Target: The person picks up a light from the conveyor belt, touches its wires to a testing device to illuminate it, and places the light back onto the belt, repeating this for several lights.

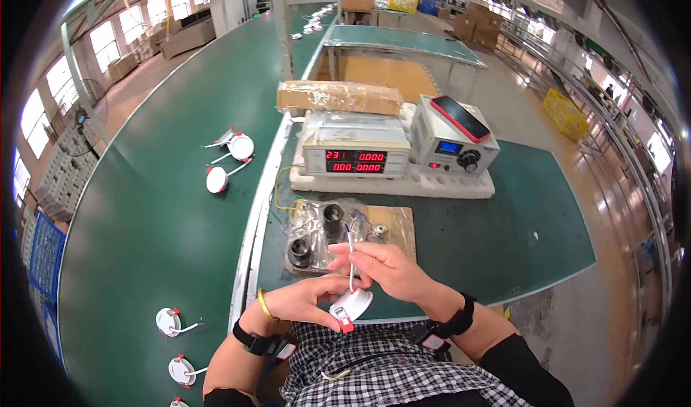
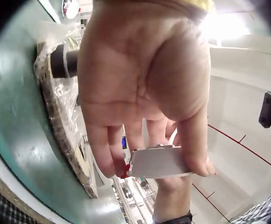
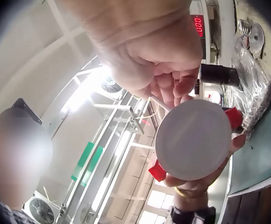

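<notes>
A round white downlight [image 1: 353, 305] with red-tipped spring clips is held between the thumb and fingers of my left hand [image 1: 302, 300]. Its flat white face [image 3: 194, 140] fills the middle of the right wrist view, a red clip at either side. My right hand [image 1: 394, 269] pinches the white cable [image 1: 351, 259], which rises from the downlight and ends in thin bare-ended wires, one of them blue. Just beyond both hands lies a plastic-wrapped board [image 1: 392, 223] bearing black lamp sockets [image 1: 332, 218] and a metal screw fitting [image 1: 379, 230].
Behind the board, a power meter [image 1: 356, 159] with red digits and a grey supply box [image 1: 457, 144] topped by a phone [image 1: 459, 118] stand on white foam [image 1: 461, 185]. Several downlights [image 1: 241, 146] lie on the green belt [image 1: 144, 227] at left. A cardboard piece [image 1: 338, 96] sits behind the meter.
</notes>
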`<state>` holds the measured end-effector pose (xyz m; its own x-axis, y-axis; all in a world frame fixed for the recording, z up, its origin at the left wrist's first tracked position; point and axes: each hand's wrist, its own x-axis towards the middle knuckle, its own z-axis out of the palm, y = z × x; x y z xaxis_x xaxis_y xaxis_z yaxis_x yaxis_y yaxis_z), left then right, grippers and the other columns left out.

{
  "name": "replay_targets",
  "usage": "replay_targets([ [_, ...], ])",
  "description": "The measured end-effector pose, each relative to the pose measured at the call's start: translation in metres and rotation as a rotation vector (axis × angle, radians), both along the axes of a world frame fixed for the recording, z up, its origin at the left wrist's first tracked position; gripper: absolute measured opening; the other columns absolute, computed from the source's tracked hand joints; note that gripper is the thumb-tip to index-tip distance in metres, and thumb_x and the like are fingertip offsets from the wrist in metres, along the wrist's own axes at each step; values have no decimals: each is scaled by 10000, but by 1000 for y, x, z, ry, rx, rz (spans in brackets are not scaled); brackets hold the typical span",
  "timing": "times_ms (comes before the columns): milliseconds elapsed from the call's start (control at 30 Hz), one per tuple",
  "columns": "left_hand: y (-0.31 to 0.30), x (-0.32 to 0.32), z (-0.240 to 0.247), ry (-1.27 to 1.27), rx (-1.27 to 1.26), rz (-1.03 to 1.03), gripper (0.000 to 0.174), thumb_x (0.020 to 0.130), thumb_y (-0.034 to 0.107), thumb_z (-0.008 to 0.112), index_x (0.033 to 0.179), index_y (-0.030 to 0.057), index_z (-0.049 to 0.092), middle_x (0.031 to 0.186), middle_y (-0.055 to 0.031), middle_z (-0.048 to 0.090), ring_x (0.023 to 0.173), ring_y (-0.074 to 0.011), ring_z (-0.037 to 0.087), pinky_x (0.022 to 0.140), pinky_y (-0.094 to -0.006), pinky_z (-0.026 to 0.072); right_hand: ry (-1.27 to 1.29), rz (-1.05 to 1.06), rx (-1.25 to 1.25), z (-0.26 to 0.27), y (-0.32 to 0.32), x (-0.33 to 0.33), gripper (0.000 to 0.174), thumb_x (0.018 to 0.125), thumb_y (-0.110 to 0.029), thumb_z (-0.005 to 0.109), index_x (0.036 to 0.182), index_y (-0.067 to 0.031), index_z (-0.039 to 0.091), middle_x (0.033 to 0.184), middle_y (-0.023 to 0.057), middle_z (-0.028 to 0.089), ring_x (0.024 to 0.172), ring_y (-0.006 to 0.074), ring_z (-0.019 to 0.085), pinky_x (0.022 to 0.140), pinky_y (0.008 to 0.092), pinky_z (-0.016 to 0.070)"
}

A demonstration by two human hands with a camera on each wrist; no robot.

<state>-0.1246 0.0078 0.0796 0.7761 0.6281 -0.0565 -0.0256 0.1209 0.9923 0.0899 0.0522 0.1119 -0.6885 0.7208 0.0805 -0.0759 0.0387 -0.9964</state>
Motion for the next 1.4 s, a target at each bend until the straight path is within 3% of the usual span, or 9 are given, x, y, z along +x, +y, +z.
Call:
replay_targets([
  [367,-8,52,8,468,668,381,655,653,285,836,1189,55,537,1141,-142,535,1067,-312,525,901,-362,446,-30,-293,-8,-10,-3,32,269,980,-169,469,1109,29,598,881,47,651,653,43,542,614,184,468],
  [567,10,53,43,417,979,824,390,782,63,691,1160,48,596,1105,-158,598,1048,-326,572,910,-383,456,-60,-263,-133,-13,-12,32,254,986,-125,395,1047,45,575,755,68,619,523,62,500,520,195,429],
  [800,39,60,28,435,1334,783,241,756,22,678,995,49,674,969,-110,648,1013,-296,603,874,-387,480,-83,-334,-100,-14,-20,33,238,986,-120,406,1028,43,575,741,59,612,513,51,476,504,190,420],
  [967,38,63,7,396,1140,819,210,802,96,663,1005,42,661,961,-88,640,983,-273,609,851,-363,492,-14,-438,-28,-17,-19,31,242,990,-141,425,1039,34,584,749,42,602,563,57,526,505,182,430],
  [1067,16,60,-31,57,241,814,322,950,143,537,1248,21,548,1195,-101,592,1094,-175,569,889,-302,477,85,-600,2,-16,-12,34,248,999,-159,431,1056,32,577,764,49,605,596,53,554,521,182,450],
  [1100,6,62,-43,60,242,809,322,950,143,537,1248,21,548,1195,-101,592,1094,-175,569,889,-302,477,88,-606,0,-18,-9,34,248,999,-159,431,1056,32,577,764,49,605,596,53,554,521,182,450],
  [1167,-11,71,-57,-309,-417,691,456,948,102,520,1373,5,388,1298,-104,516,1193,-207,518,976,-343,459,193,-669,58,-22,-5,32,256,1005,-154,402,1070,41,555,782,79,609,632,96,582,503,195,463],
  [1300,-26,100,-54,-387,-375,541,617,886,42,604,1408,-11,279,1329,-114,469,1209,-214,508,967,-346,473,219,-729,76,-26,-6,26,280,1011,-166,394,1088,53,549,818,103,611,673,125,606,533,212,498],
  [1400,-22,114,-52,-352,-171,734,521,891,51,605,1343,-3,352,1258,-100,527,1122,-194,567,913,-304,500,190,-770,105,-22,-10,21,249,1005,-158,414,1070,49,535,826,105,617,674,133,617,537,214,500],
])
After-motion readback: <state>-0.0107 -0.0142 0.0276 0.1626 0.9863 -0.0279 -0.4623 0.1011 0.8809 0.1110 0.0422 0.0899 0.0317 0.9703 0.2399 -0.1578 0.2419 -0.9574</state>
